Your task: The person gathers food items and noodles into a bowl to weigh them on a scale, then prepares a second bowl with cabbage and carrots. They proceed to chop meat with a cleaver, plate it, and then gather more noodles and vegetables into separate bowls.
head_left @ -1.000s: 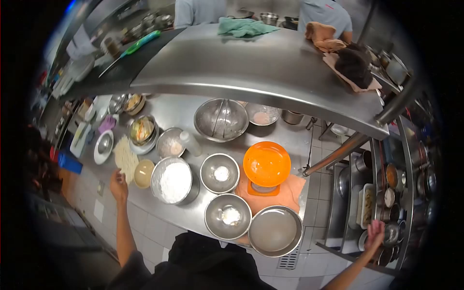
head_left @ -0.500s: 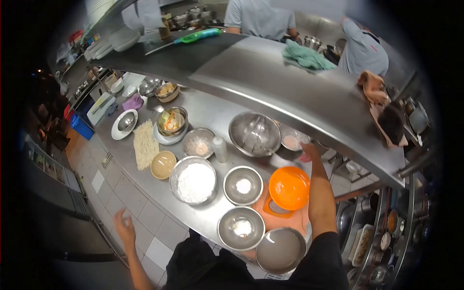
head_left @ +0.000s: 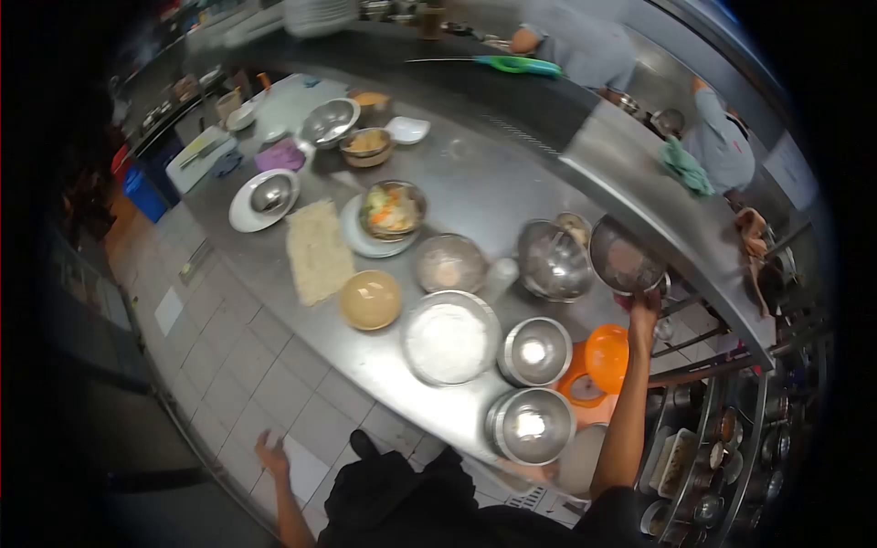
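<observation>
My right hand point(head_left: 644, 303) grips the near rim of a metal bowl point(head_left: 627, 256) with something pale pink in it, beside the steel shelf edge. Left of it stands a larger steel mixing bowl point(head_left: 554, 261). Below my forearm an orange bowl point(head_left: 607, 358) sits on an orange kitchen scale point(head_left: 583, 388), partly covered by the arm. My left hand point(head_left: 271, 453) hangs over the floor with its fingers apart, holding nothing. Near the table's front edge are a large bowl of white powder point(head_left: 450, 338) and two steel bowls point(head_left: 536, 352) with white contents.
Further left lie a noodle-like mat point(head_left: 318, 253), a tan bowl point(head_left: 370, 300) and a bowl of cut vegetables point(head_left: 393, 209). A raised steel shelf point(head_left: 639, 164) runs along the back, with a green cloth point(head_left: 685, 167) on it. Co-workers in grey shirts stand behind it.
My right hand has taken hold of the metal bowl with pink contents and raised it. The view has swung, so the table appears shifted. My left hand remains low and apart from the table.
</observation>
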Demonstrator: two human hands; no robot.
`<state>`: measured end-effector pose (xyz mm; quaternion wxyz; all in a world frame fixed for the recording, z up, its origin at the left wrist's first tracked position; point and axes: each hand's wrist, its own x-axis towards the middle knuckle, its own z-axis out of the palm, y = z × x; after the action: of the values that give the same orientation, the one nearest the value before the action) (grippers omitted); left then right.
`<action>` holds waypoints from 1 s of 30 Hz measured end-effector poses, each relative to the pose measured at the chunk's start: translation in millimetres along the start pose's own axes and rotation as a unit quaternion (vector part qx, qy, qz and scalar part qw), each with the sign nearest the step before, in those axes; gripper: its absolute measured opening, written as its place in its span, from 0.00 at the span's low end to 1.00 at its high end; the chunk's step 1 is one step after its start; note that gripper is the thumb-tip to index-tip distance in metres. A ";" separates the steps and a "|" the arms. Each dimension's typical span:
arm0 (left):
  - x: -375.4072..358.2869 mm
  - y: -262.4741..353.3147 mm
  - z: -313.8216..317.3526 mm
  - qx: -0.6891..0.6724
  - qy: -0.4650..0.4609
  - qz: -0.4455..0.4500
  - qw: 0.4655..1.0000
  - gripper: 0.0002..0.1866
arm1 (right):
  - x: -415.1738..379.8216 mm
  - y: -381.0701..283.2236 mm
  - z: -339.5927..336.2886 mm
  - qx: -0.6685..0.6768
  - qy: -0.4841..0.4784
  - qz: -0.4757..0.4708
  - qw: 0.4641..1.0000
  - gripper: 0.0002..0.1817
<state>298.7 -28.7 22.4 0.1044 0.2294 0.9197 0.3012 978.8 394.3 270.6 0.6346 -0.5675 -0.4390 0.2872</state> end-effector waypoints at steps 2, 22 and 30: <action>58.1 -9.2 45.1 -0.201 -0.048 0.081 0.975 0.14 | -72.5 -34.1 52.6 0.013 -0.084 0.000 0.996 0.13; 367.3 -15.7 -201.3 -0.329 -0.100 -0.092 0.935 0.11 | -472.1 -20.4 711.1 0.040 -0.660 0.082 0.746 0.09; 431.3 -246.9 -216.8 -0.032 0.160 -0.216 0.963 0.14 | -288.9 26.7 1112.4 -0.156 -0.451 -0.304 0.825 0.11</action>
<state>-238.0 -105.4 23.3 0.0257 -0.0292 0.9418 0.3339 -130.0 670.8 144.9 0.3243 -0.3039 -0.8655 0.2311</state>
